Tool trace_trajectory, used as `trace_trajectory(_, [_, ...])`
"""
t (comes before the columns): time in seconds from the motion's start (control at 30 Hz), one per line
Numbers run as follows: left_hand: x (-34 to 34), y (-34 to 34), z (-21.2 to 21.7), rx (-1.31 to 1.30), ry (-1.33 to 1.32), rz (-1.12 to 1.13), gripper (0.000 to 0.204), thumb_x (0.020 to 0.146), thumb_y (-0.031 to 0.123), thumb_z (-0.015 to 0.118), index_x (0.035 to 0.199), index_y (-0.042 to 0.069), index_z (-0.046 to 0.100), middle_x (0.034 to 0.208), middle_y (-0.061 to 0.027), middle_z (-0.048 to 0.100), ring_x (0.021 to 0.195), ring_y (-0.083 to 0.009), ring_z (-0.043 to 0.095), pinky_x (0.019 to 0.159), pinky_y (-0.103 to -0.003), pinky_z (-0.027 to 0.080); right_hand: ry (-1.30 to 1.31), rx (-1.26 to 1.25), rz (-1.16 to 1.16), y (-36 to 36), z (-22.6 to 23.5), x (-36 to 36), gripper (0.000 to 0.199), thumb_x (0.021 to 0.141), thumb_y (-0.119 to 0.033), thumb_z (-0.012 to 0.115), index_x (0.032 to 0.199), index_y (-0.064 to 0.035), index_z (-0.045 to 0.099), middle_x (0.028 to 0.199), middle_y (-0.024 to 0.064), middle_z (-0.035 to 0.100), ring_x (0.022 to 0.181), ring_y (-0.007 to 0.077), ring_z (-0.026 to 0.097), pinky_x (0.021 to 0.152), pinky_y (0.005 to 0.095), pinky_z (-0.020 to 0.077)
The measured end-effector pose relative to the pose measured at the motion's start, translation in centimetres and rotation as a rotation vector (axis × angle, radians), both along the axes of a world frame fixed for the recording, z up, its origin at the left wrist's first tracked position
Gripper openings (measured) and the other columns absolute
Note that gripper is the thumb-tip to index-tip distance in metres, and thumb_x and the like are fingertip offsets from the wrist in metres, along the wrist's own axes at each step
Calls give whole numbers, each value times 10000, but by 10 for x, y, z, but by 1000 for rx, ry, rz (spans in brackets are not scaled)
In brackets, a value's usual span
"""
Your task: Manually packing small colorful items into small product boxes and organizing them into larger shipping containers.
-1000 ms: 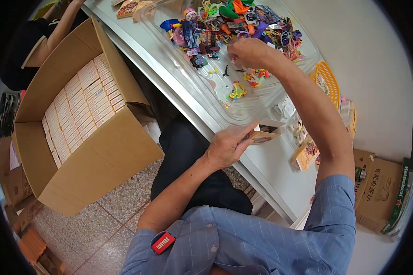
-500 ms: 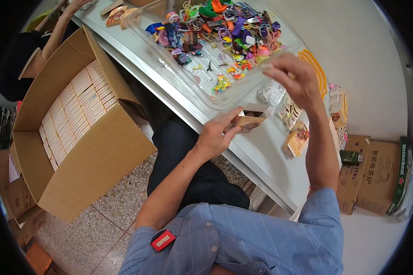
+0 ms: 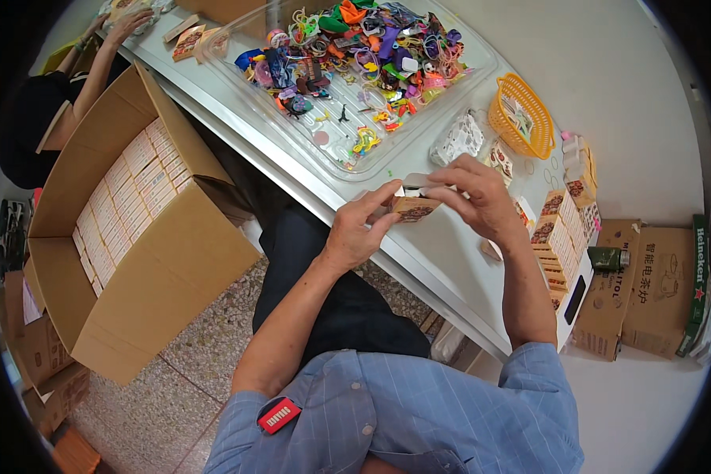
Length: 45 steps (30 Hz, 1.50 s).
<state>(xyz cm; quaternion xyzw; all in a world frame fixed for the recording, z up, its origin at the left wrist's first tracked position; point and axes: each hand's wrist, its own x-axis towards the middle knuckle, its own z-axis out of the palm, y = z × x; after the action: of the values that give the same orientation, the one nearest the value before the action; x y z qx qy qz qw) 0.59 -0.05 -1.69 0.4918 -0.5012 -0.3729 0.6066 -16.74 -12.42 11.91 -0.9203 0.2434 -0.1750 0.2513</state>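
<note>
Two hands on one small brown box [image 3: 413,208] — left hand [image 3: 357,231] grip closed, right hand [image 3: 475,197] pinching its flap

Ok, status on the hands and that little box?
Left hand and right hand both gripping small brown box, flap open, above table edge. Clear toy tray just beyond. Nothing between.

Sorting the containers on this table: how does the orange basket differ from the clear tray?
The orange basket is small, opaque and slatted; the clear tray is much larger, shallow and see-through. The basket holds a few pale items; the tray holds a heap of colourful small toys. Both rest on the grey table, beyond the hands.
</note>
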Motion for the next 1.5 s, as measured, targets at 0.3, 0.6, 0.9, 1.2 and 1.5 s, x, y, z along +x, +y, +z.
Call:
trace_trajectory(0.3, [0, -1, 4, 30, 48, -52, 607, 879, -46, 701, 1444, 115, 550, 1126, -143, 697, 972, -177, 685, 802, -290, 583, -524, 833, -566, 11, -36, -39, 241, 1018, -167, 615, 1158, 19, 678, 907, 58, 667, 696, 98, 608, 510, 215, 478])
trace_trajectory(0.6, [4, -2, 9, 45, 22, -98, 688, 878, -91, 675, 1499, 145, 494, 1125, -129, 692, 1018, -174, 663, 847, -307, 563, -582, 1363, -409, 9, -76, -37, 331, 953, -183, 712, 1240, -26, 659, 926, 42, 676, 656, 95, 603, 464, 210, 433])
trace_trajectory(0.9, [16, -4, 20, 380, 620, -271, 474, 959, 159, 689, 1411, 65, 582, 1126, -86, 684, 981, -162, 659, 763, -279, 561, -435, 1197, -435, 14, -70, -19, 214, 878, -102, 733, 1083, -39, 731, 793, 11, 670, 549, 69, 529, 474, 226, 388])
trace_trajectory(1.2, [22, -22, 40, 644, 714, -295, 208, 960, 218, 656, 1111, 78, 688, 1065, -46, 674, 942, -132, 653, 697, -274, 564, -542, 1109, -281, 24, -77, -18, 217, 895, -54, 696, 1096, 0, 753, 933, 50, 706, 696, 80, 570, 565, 221, 432])
trace_trajectory(1.5, [11, -15, 22, 224, 376, -281, 266, 993, 114, 635, 1251, 51, 652, 1128, -69, 659, 905, -121, 644, 668, -251, 565, -624, 435, -107, 40, -97, -28, 272, 877, 14, 730, 1138, -56, 754, 1147, 130, 698, 975, 175, 664, 794, 277, 549])
